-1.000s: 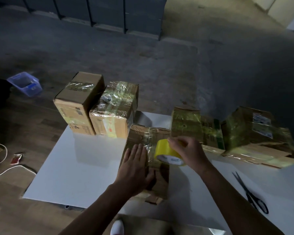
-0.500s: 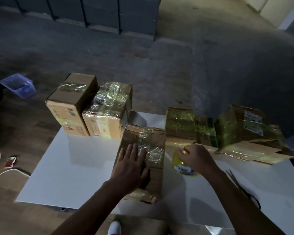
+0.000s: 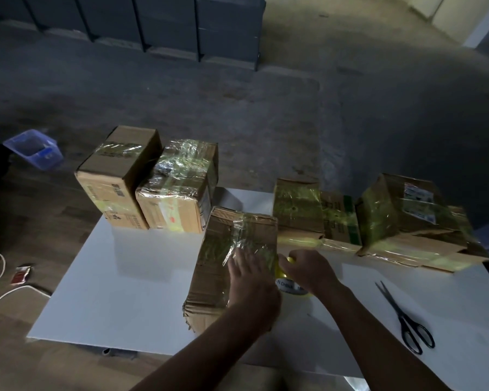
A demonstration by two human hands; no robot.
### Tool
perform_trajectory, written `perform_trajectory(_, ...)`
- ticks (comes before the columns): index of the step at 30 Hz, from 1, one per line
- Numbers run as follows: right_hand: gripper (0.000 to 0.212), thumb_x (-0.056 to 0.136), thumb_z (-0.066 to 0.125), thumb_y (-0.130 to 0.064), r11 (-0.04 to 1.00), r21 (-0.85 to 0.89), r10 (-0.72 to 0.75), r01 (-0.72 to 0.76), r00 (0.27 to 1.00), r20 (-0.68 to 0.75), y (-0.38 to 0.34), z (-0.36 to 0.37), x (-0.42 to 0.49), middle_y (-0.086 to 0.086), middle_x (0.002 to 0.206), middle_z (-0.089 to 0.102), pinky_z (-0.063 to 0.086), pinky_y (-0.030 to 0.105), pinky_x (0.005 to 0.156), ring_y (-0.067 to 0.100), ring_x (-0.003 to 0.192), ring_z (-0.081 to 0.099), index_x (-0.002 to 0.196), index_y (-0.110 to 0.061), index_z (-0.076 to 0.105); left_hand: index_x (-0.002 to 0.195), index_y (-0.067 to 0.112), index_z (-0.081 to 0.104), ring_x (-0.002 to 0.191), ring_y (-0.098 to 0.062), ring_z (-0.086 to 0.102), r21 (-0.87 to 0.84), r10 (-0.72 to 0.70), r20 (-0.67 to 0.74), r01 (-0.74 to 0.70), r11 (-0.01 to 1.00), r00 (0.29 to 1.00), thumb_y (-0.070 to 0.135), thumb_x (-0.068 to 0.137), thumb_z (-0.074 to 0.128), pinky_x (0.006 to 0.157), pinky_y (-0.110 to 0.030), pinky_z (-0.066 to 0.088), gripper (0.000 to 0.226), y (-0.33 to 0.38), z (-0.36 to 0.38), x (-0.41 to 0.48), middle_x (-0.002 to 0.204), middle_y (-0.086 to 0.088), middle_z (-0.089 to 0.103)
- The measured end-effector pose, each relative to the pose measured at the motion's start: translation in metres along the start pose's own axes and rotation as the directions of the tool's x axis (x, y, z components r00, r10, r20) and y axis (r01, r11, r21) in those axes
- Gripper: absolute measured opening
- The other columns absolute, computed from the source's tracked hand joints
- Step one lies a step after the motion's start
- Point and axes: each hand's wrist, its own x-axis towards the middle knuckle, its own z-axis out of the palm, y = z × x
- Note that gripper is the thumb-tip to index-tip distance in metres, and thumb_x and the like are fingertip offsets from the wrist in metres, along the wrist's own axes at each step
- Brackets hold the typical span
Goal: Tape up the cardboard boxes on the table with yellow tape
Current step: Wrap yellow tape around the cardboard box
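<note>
A flat cardboard box (image 3: pixel 218 266) lies in front of me on the white table (image 3: pixel 130 283), with a band of yellow tape across its top. My left hand (image 3: pixel 251 283) presses flat on the box's right part, fingers spread. My right hand (image 3: pixel 308 270) grips the yellow tape roll (image 3: pixel 287 280) low against the box's right side, close to the table. Two taped boxes (image 3: pixel 119 176) (image 3: pixel 178 187) stand at the back left. More taped boxes (image 3: pixel 302 210) (image 3: pixel 407 218) lie at the back right.
Black scissors (image 3: pixel 404 320) lie on the table at the right. On the floor to the left are a blue plastic bin (image 3: pixel 34 148), a white cable (image 3: pixel 0 277) and a small red packet (image 3: pixel 21 275). Dark cabinets (image 3: pixel 153 21) stand at the back.
My right hand has carried the tape roll from on top of the box down over its right edge to the side. My left hand has slid right along the box top.
</note>
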Motion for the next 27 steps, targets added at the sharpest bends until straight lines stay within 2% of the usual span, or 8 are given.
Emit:
perform_trajectory(3,0.049,0.092,0.048,-0.051,0.999,-0.038,-0.035,0.036,0.999,0.029,-0.002,-0.001,-0.001,-0.005,0.054,0.044,0.029,0.029,0.055,0.017,0.058,0.046,0.053,-0.021,0.042,0.144,-0.01,-0.014,0.138,-0.055,-0.017,0.003,-0.021,0.007,0.021,1.0,1.0,0.042,0.1,0.03,0.111,-0.064,-0.006,0.081,0.01,0.004,-0.001,0.152,-0.036,-0.014)
perform_trajectory(6,0.046,0.092,0.045,-0.052,1.0,-0.008,-0.03,0.03,0.999,0.041,-0.003,-0.001,-0.001,-0.002,0.06,0.051,0.032,0.028,0.06,0.019,0.065,0.051,0.059,-0.021,0.048,0.145,-0.009,-0.015,0.136,-0.057,-0.02,-0.038,-0.07,0.011,0.07,0.997,0.998,0.018,0.101,0.029,0.109,-0.067,-0.007,0.067,0.015,0.006,0.004,0.151,-0.038,-0.015)
perform_trajectory(9,0.044,0.093,0.043,-0.053,1.0,0.026,-0.017,0.015,0.998,0.064,-0.003,0.002,-0.002,0.004,0.07,0.059,0.035,0.028,0.061,0.02,0.068,0.054,0.065,-0.02,0.054,0.148,-0.002,-0.014,0.135,-0.057,-0.023,-0.099,-0.074,0.008,0.075,0.992,0.997,0.008,0.099,0.031,0.104,-0.069,-0.013,0.067,0.013,0.008,0.006,0.15,-0.038,-0.018)
perform_trajectory(15,0.044,0.093,0.052,-0.045,0.976,0.217,-0.036,0.035,0.999,0.005,-0.008,-0.003,-0.003,-0.006,0.054,0.048,0.033,0.026,0.052,0.007,0.053,0.046,0.055,-0.022,0.049,0.151,0.005,-0.009,0.141,-0.049,-0.017,-0.181,-0.038,0.031,0.043,0.983,0.999,0.006,0.098,0.035,0.111,-0.065,-0.005,0.07,-0.009,-0.009,0.003,0.156,-0.029,-0.013)
perform_trajectory(18,0.04,0.093,0.055,-0.038,0.93,0.344,-0.112,0.13,0.991,-0.071,-0.02,-0.02,0.0,-0.001,0.055,0.052,0.035,0.03,0.053,0.007,0.052,0.046,0.058,-0.017,0.054,0.154,0.014,-0.002,0.146,-0.037,-0.014,-0.48,0.035,-0.048,-0.054,0.876,0.998,0.007,0.092,0.051,0.116,-0.06,-0.004,0.082,-0.032,-0.028,-0.004,0.161,-0.015,-0.005)
perform_trajectory(21,0.033,0.092,0.057,-0.034,0.864,0.458,-0.197,0.21,0.977,-0.078,-0.038,-0.042,0.005,-0.003,0.055,0.054,0.037,0.03,0.051,0.006,0.051,0.048,0.065,-0.015,0.06,0.152,0.022,0.02,0.143,-0.028,0.023,-0.722,0.043,-0.177,-0.16,0.673,0.983,0.008,0.094,0.051,0.114,-0.052,0.027,0.066,-0.052,-0.041,-0.016,0.155,-0.007,0.026)
perform_trajectory(24,0.015,0.09,0.059,-0.034,0.813,0.51,-0.288,0.28,0.955,-0.066,-0.052,-0.055,0.007,-0.014,0.073,0.063,0.044,0.013,0.056,-0.002,0.066,0.058,0.082,-0.026,0.068,0.142,0.027,0.041,0.127,-0.021,0.048,-0.887,-0.185,-0.193,-0.09,0.453,0.964,0.0,0.094,0.047,0.103,-0.041,0.044,0.055,-0.069,-0.042,-0.02,0.14,-0.003,0.05)
perform_trajectory(27,0.012,0.094,0.058,-0.029,0.825,0.475,-0.331,0.306,0.943,-0.031,-0.062,-0.045,0.006,-0.013,0.085,0.065,0.046,0.01,0.064,-0.001,0.078,0.061,0.096,-0.023,0.068,0.143,0.023,0.041,0.127,-0.023,0.049,-0.858,-0.228,-0.091,0.04,0.513,0.969,-0.002,0.094,0.043,0.105,-0.041,0.044,0.055,-0.085,-0.026,-0.015,0.141,-0.003,0.05)
